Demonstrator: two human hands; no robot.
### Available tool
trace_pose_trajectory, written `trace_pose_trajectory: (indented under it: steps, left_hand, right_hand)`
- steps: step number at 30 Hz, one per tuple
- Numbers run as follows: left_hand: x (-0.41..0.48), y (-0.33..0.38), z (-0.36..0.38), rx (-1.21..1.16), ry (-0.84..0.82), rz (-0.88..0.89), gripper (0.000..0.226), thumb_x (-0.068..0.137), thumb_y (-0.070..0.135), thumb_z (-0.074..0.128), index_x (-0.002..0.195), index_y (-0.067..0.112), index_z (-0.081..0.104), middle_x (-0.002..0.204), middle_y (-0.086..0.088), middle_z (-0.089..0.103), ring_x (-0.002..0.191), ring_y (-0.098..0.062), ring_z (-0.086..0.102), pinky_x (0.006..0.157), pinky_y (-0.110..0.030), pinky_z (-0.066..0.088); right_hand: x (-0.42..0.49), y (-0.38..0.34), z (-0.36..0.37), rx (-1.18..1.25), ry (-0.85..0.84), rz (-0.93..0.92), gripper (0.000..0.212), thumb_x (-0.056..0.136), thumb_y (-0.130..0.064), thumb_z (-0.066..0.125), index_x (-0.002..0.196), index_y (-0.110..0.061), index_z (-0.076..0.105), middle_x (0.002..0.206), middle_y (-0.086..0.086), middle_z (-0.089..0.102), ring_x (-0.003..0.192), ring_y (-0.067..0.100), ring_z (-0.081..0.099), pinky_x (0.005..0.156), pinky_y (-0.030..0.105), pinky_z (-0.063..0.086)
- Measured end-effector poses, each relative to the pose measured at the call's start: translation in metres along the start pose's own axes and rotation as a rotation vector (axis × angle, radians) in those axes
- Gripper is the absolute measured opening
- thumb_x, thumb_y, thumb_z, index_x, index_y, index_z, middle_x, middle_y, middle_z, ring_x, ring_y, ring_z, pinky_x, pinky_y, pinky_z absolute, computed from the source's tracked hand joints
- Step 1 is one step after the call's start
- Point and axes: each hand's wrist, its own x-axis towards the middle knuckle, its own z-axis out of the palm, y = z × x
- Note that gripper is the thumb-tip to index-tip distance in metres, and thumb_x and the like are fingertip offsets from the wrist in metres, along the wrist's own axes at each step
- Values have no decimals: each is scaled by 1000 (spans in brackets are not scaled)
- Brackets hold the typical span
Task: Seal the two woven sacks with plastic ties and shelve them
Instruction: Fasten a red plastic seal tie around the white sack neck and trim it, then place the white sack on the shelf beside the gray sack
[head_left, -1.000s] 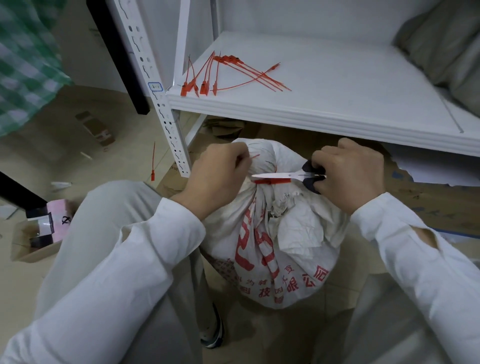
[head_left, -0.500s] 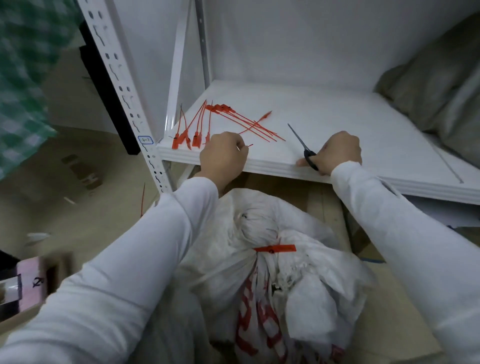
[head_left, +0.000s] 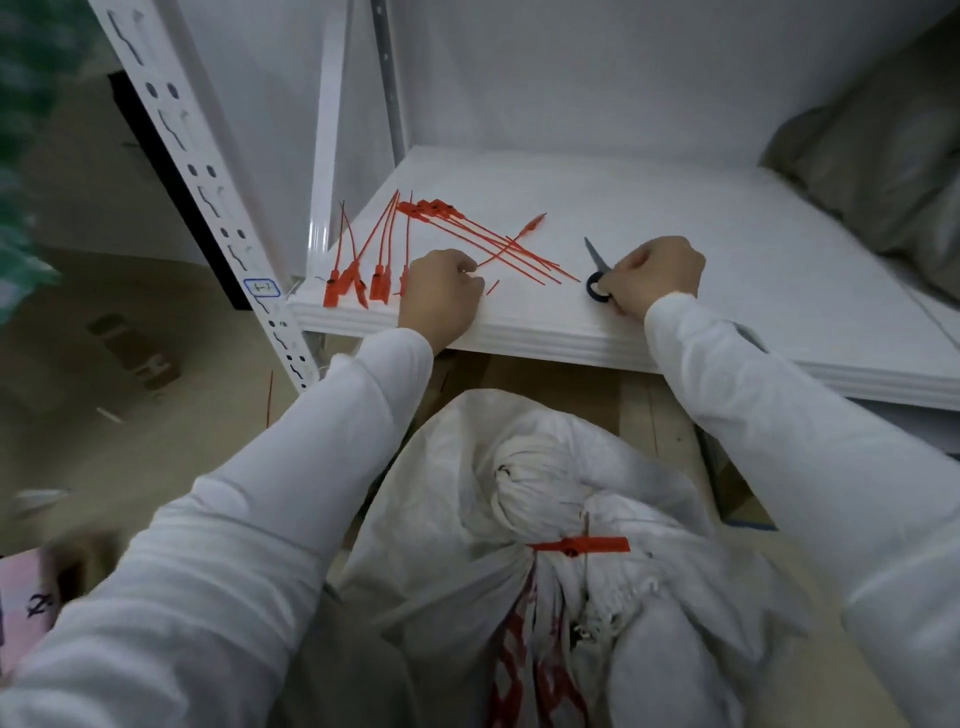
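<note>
My right hand (head_left: 652, 275) curls round the scissors (head_left: 596, 283) on the shelf (head_left: 727, 208), my left hand (head_left: 441, 296) fisted beside the red ties (head_left: 382, 275), whether holding anything I cannot tell

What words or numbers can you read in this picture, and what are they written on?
Blue-edged sticker on the shelf post: small digits, too blurred to read.
Pink box: black mark, perhaps "2", blurred.
Sack: red print, cut off, unreadable.

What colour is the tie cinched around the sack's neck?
Red-orange; the tie on the sack shows best in the head view.
</note>
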Motion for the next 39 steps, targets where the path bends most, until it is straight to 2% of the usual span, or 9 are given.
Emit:
trace_pose_trajectory:
  steps: [5, 8, 12, 17, 20, 25, 32, 36, 39]
  left_hand:
    - [-41, -2, -22, -15, -156, 40, 25, 95, 11, 57, 118, 14, 65, 121, -3, 61, 105, -21, 57, 97, -29, 48]
    - [-79, -1, -38, 171, -630, 78, 51, 85, 0, 65, 130, 21, 55, 123, 2, 57, 117, -17, 52, 101, -30, 42]
    - [-135, 6, -41, 390, -1123, 166, 96, 71, 12, 84, 147, 30, 28, 130, 13, 49, 118, -7, 43, 100, -24, 33]
    - [-185, -6, -16, 94, -809, 351, 86, 54, 41, 93, 128, 23, 53, 127, 8, 59, 117, -12, 54, 104, -34, 43]
    - [-212, -4, -8, -11, -639, 427, 63, 53, 36, 94, 102, 19, 60, 104, 5, 65, 98, -13, 59, 88, -31, 48]
    - [-235, 15, -22, -200, -500, 336, 70, 53, 23, 94, 112, 20, 56, 102, 8, 64, 97, -10, 61, 79, -19, 51]
    - [-242, 77, -34, -350, -353, 368, 70, 49, 13, 96, 108, 14, 59, 98, 3, 67, 90, -11, 64, 79, -23, 54]
    - [-245, 128, -36, -491, -296, 387, 70, 48, 5, 95, 106, 9, 57, 97, -5, 68, 85, -13, 64, 78, -26, 54]
    - [-246, 170, -43, -550, -233, 463, 70, 47, 5, 95, 104, 7, 56, 93, -3, 66, 80, -10, 61, 75, -26, 52]
  right_hand:
    - [-75, 42, -17, 129, -448, -241, 25, 78, 4, 66, 94, -15, 69, 94, 8, 70, 73, 13, 66, 66, 24, 57]
    - [-115, 82, -28, -33, -653, -268, 48, 76, 3, 72, 119, -13, 60, 117, 3, 62, 107, 17, 61, 98, 34, 50]
    - [-151, 116, -48, -37, -584, -211, 53, 77, -10, 75, 126, -20, 58, 127, -2, 59, 120, 14, 53, 104, 40, 45]
    - [-188, 123, -59, -1, -530, -207, 45, 87, -7, 64, 130, -17, 56, 130, -1, 57, 119, 14, 53, 99, 25, 41]
    - [-208, 126, -66, 14, -497, -179, 38, 91, -3, 57, 127, -14, 58, 126, 1, 59, 116, 17, 56, 93, 23, 42]
    - [-235, 127, -95, 56, -356, -147, 35, 99, -23, 48, 132, -18, 55, 132, 3, 58, 122, 19, 52, 99, 25, 37]
    - [-272, 119, -153, 39, -28, -254, 92, 78, -68, 51, 152, -21, 21, 158, 3, 21, 146, 20, 14, 118, 46, 18]
    - [-286, 129, -186, 135, 35, -178, 134, 54, -66, 74, 153, -22, -4, 161, -3, -8, 148, 14, -4, 121, 39, 7]
    - [-305, 144, -198, 153, -74, -107, 157, 31, -68, 86, 148, -38, -14, 160, -10, -1, 147, 13, 5, 119, 43, 16]
